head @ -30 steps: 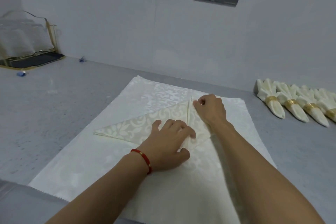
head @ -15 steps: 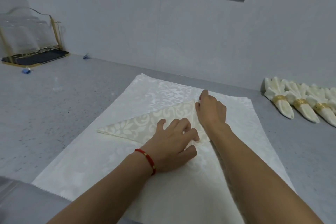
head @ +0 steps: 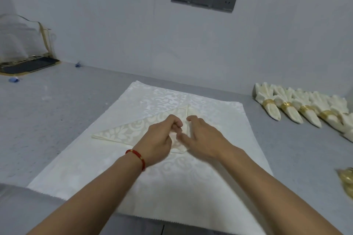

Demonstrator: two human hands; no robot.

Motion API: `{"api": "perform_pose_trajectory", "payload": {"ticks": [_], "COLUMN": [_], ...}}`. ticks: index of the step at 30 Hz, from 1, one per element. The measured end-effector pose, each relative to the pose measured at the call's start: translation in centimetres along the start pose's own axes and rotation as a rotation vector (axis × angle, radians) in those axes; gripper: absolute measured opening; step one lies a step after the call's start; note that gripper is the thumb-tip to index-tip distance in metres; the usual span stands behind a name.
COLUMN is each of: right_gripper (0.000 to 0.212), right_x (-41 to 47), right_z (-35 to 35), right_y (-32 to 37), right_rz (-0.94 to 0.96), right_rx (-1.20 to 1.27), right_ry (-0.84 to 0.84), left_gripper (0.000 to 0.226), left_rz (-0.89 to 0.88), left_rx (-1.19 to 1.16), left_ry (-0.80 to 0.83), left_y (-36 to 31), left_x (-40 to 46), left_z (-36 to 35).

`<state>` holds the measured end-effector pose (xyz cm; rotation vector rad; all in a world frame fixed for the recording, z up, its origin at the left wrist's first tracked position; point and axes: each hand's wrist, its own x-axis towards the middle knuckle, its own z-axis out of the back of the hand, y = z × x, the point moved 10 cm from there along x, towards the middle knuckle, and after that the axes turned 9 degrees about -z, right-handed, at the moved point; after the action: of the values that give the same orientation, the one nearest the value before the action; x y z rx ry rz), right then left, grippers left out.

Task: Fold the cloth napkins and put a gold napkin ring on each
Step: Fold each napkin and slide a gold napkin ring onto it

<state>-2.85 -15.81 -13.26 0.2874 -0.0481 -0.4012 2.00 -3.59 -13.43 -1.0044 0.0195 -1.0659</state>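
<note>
At the far left a clear stand with gold edging (head: pixel 23 44) sits against the wall, well away from the work, so it plays no part in the fold. Nearer the middle a large cream cloth (head: pixel 80 162) lies spread flat on the grey counter (head: pixel 47 112), probably as a clean bed for the folding. On it lies the napkin in hand (head: pixel 122 133), a patterned cream piece whose long left point lies flat while its right half is already doubled towards a centre line.

The left hand (head: pixel 158 139), a red cord bracelet (head: pixel 136 156) at its wrist, is over the napkin's middle with its fingers curled in; they seem to pinch a layer of the cloth at the centre crease, likely to lift or turn the left flap, though motion blur hides the grip itself. The right hand (head: pixel 202 138) is just beside it, fingers loosely spread and low over the folded right half, apparently to keep that side from springing open; whether it presses the cloth I cannot tell.

Further right, the finished napkins (head: pixel 292 108) lie in a row, each with a gold ring (head: pixel 268 102), set aside out of the way. At the right edge loose gold rings (head: pixel 346 179) wait within reach, so this napkin is judged mid-fold, ring not yet on
</note>
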Motion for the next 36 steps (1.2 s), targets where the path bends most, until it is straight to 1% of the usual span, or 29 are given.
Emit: {"api": "perform_pose_trajectory", "payload": {"ticks": [2, 4, 6, 8, 9, 10, 11, 12, 13, 15, 16, 18, 19, 20, 21, 22, 23, 25, 28, 30, 32, 33, 36], "right_gripper": [0.077, 0.074, 0.073, 0.074, 0.075, 0.075, 0.075, 0.075, 0.076, 0.077, 0.078, 0.08, 0.081, 0.081, 0.081, 0.082, 0.083, 0.086, 0.085, 0.08, 0.077, 0.077, 0.077], "right_x": [-0.9, -1.2, -1.2, -1.2, -1.3, -1.4, -1.5, -1.5, -1.5, -1.4, -1.3, -1.4, -1.5, -1.6, -1.7, -1.7, -1.7, -1.5, -1.8, -2.1, -2.3, -2.3, -2.4], "right_z": [-1.4, -2.0, -2.2, -2.5, -2.6, -2.6, -2.7, -2.8, -2.9, -3.1, -3.1, -3.1, -3.0, -2.9, -2.9, -2.8, -2.9, -3.1, -2.8, -2.4, -2.2, -2.2, -2.2], "right_y": [0.2, 0.3, 0.2, 0.0, -0.1, -0.1, -0.1, -0.1, -0.3, -0.6, -0.9, -1.4, -1.6, -1.8, -2.1, -2.3, -2.5, -2.9, -2.6, -2.2, -1.9, -1.9, -1.9], "right_rz": [0.029, 0.071, 0.079, 0.069, 0.068, 0.074, 0.078, 0.083, 0.085, 0.08, 0.078, 0.093, 0.104, 0.109, 0.111, 0.111, 0.109, 0.103, 0.118, 0.135, 0.14, 0.139, 0.135], "right_rx": [0.0, -0.01, 0.017, 0.046, 0.054, 0.064, 0.066, 0.066, 0.067, 0.084, 0.089, 0.07, 0.063, 0.061, 0.064, 0.073, 0.081, 0.094, 0.077, 0.047, 0.028, 0.024, 0.024], "right_ry": [-0.007, -0.058, -0.079, -0.052, -0.032, -0.013, 0.002, 0.017, 0.035, 0.084, 0.109, 0.15, 0.166, 0.182, 0.196, 0.203, 0.209, 0.22, 0.217, 0.211, 0.209, 0.212, 0.214], "left_gripper": [0.058, 0.053, 0.05, 0.05, 0.05, 0.049, 0.047, 0.045, 0.045, 0.05, 0.053, 0.057, 0.055, 0.049, 0.039, 0.03, 0.023, 0.02, 0.03, 0.028, 0.019, 0.022, 0.039], "left_rz": [-0.036, -0.046, -0.015, 0.038, 0.085, 0.174, 0.279, 0.367, 0.417, 0.479, 0.509, 0.661, 0.693, 0.686, 0.674, 0.654, 0.645, 0.62, 0.637, 0.595, 0.53, 0.502, 0.458], "left_rx": [0.035, 0.057, 0.092, 0.233, 0.378, 0.541, 0.674, 0.76, 0.792, 0.735, 0.649, 0.366, 0.281, 0.215, 0.136, 0.038, -0.049, -0.214, -0.487, -0.553, -0.423, -0.312, 0.084], "left_ry": [-0.027, -0.036, -0.033, -0.067, -0.065, -0.025, 0.048, 0.124, 0.186, 0.274, 0.263, 0.272, 0.4, 0.566, 0.666, 0.703, 0.686, 0.571, 0.354, 0.288, 0.237, 0.203, 0.062], "left_y": [-0.2, -0.5, -0.4, 0.1, 0.6, 1.8, 2.7, 3.8, 4.7, 4.8, 4.7, 4.4, 4.0, 3.4, 3.3, 3.2, 3.5, 3.9, 3.9, 3.3, 2.9, 2.9, 3.9], "left_x": [0.1, 0.1, 0.1, 0.2, 0.3, 0.3, 0.1, -0.2, -0.4, -1.1, -1.2, -1.9, -2.1, -2.4, -2.5, -2.4, -2.0, -0.9, 0.5, 1.7, 3.0, 3.7, 6.3], "left_z": [0.2, 0.4, 0.7, 2.1, 3.0, 4.1, 5.0, 5.8, 6.6, 7.9, 9.1, 11.0, 11.0, 10.4, 9.9, 9.5, 9.4, 9.5, 9.4, 8.6, 7.9, 7.5, 6.5]}}
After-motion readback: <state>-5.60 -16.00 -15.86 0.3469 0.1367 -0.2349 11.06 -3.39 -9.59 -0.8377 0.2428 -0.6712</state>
